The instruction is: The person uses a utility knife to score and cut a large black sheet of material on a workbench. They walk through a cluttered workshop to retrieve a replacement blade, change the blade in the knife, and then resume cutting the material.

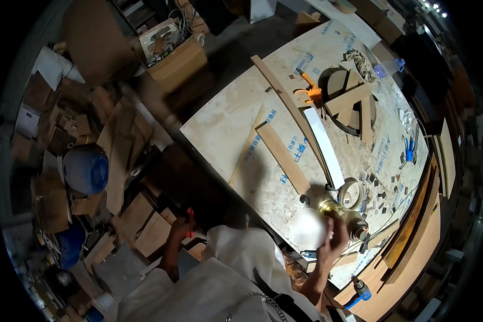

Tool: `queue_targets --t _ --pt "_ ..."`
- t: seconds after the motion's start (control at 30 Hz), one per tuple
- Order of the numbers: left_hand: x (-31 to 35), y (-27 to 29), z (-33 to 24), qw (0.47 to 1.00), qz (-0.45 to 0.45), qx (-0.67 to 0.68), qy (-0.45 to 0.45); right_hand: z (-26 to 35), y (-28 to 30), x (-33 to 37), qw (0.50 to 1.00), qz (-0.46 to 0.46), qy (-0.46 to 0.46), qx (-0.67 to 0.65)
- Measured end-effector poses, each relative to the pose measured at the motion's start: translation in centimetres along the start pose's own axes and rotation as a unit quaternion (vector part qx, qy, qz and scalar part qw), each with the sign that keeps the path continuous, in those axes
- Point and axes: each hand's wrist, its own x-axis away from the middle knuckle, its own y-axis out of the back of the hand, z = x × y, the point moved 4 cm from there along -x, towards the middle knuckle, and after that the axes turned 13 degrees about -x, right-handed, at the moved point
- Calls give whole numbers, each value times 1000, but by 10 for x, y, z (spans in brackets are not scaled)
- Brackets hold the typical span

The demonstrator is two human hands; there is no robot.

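My left hand [178,232] hangs low beside the table's near left side, closed on a small red tool [190,222] whose exact kind I cannot make out. Over the table's near edge is my right hand [335,236], its fingers bent. They are at the side of a glaring white round thing [307,229], too overexposed to identify. What the right fingers grip is unclear. Just beyond them lies a shiny yellowish cylindrical container [327,205], partly covered by the hand. A roll of tape [351,194] is beside it.
The white worktable [220,123] bears wooden strips [283,158], a white strip [324,150], an orange clamp [309,91], a round dark frame [373,121], blue-handled pliers [409,149] and scattered dark chips. A heat gun [361,290] lies near right. Offcuts, cardboard boxes and a blue jug [86,169] crowd the left.
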Motion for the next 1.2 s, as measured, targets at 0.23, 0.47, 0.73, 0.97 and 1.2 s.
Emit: queue_targets --t 0.23,0.47,0.73,0.97,1.2 --pt "-38 80 -43 988 -72 126 -49 -41 -72 -27 943 273 -6 192" --pt "-125 167 -51 985 -37 160 -55 -117 -176 -69 949 170 -52 259" --pt "-287 277 -18 979 46 181 -78 -171 -314 -85 894 75 -205 392" --pt "-374 365 -54 968 43 218 -114 -158 -342 -106 874 49 -302 379" --pt "-343 443 -198 963 -21 -43 -265 -158 -351 -124 868 49 -351 348"
